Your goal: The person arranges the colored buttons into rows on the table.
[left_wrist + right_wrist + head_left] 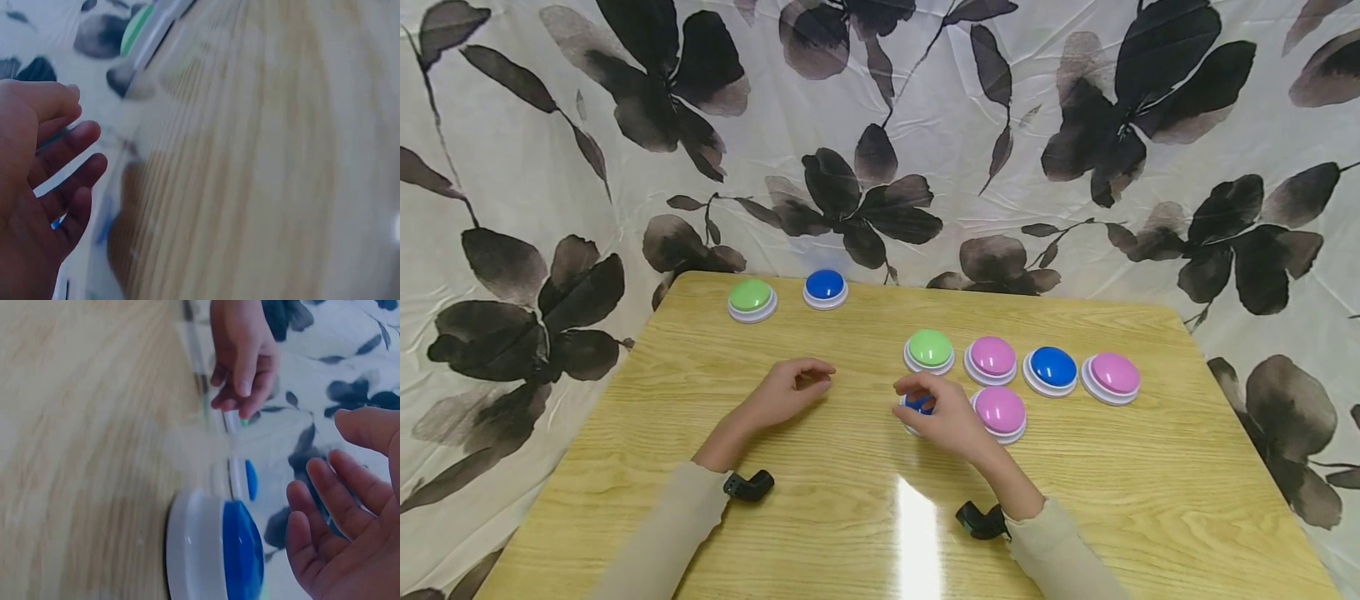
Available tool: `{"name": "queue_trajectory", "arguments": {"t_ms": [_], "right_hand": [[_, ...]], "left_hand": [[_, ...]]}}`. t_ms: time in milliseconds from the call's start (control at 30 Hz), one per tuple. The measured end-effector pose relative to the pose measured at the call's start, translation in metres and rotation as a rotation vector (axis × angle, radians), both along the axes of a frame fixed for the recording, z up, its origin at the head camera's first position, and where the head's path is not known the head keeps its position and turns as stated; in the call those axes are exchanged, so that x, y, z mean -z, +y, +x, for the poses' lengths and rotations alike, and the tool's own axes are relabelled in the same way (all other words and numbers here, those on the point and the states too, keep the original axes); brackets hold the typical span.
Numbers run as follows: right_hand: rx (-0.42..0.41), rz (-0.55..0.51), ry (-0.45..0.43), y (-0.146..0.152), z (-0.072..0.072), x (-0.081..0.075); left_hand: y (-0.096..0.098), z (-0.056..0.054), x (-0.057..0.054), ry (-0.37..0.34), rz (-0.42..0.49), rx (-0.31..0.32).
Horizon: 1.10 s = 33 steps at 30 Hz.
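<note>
My right hand (951, 417) hovers over a blue push button with a white base (917, 403), which it partly covers in the head view. In the right wrist view its loosely bent fingers stand apart from that button's blue dome (242, 553) and hold nothing. Beside it on the right is a pink button (1002, 409), overlapped by the hand's edge. My left hand (790, 392) is held over the left-middle of the table, fingers relaxed and nothing in them. Nearest to it at the back are a green button (751, 297) and a blue button (825, 286).
Behind the right hand a row of buttons runs rightward: green (929, 348), pink (992, 357), blue (1052, 367) and pink (1113, 374). All stand upright on the wooden table (820, 533). A floral cloth (977, 167) hangs just behind its back edge.
</note>
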State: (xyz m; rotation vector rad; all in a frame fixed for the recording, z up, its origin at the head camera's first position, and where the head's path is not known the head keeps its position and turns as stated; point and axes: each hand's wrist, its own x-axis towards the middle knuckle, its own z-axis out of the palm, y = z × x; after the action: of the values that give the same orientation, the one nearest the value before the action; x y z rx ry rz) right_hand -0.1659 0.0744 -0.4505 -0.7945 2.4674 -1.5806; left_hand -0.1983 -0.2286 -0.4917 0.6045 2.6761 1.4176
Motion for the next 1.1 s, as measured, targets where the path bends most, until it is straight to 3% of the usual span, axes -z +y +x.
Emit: {"name": "queue_trajectory", "arguments": {"t_ms": [300, 600, 867, 1100], "right_hand": [[-0.037, 0.047, -0.034, -0.025, 0.002, 0.005], [-0.102, 0.066, -0.070, -0.046, 0.006, 0.004], [-0.119, 0.069, -0.081, -0.060, 0.003, 0.009], [-0.146, 0.066, -0.104, -0.068, 0.001, 0.011]], "left_hand": [[-0.054, -0.016, -0.001, 0.051, -0.049, -0.134], [-0.091, -0.033, 0.001, 0.055, -0.079, -0.273], [-0.109, -0.050, -0.001, 0.105, -0.080, -0.369], [-0.117, -0.066, -0.006, 0.081, -0.087, -0.521]]}}
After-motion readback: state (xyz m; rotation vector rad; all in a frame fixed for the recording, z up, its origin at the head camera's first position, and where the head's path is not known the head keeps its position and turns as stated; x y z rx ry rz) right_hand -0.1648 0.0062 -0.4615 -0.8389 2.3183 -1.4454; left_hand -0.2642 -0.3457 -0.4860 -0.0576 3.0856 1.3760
